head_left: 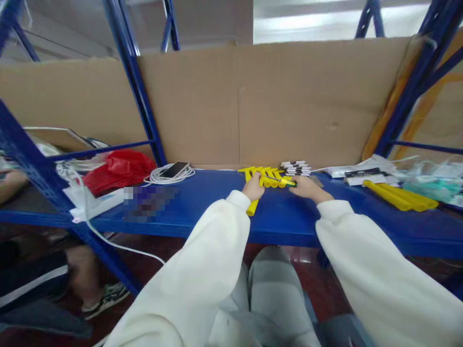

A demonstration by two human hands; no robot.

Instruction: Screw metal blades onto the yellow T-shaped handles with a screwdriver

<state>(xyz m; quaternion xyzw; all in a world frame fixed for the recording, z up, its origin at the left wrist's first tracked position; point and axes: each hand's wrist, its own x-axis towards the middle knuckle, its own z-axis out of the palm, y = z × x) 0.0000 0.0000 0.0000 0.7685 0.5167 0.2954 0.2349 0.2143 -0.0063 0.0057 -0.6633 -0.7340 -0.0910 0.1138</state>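
Note:
My left hand [254,187] is closed around a yellow T-shaped piece with a tubular handle [252,208], which sticks out below my fingers toward the bench's front edge. My right hand [307,187] grips a small screwdriver [288,182] with a yellow and dark green handle. Its thin shaft points left, toward the piece in my left hand; whether the tip touches is too small to tell. Several more yellow T-shaped pieces [277,183] lie in a row just behind and between my hands. Beside them is a stack of small white and dark pieces [295,168].
On the blue bench [213,193], a phone [175,169] lies on a coiled white cable [159,179]. A red bag [117,169] sits farther left. Yellow tubes [401,195] and plastic bags [434,185] lie at right. Cardboard [307,101] closes the back; blue posts [135,86] stand at the sides.

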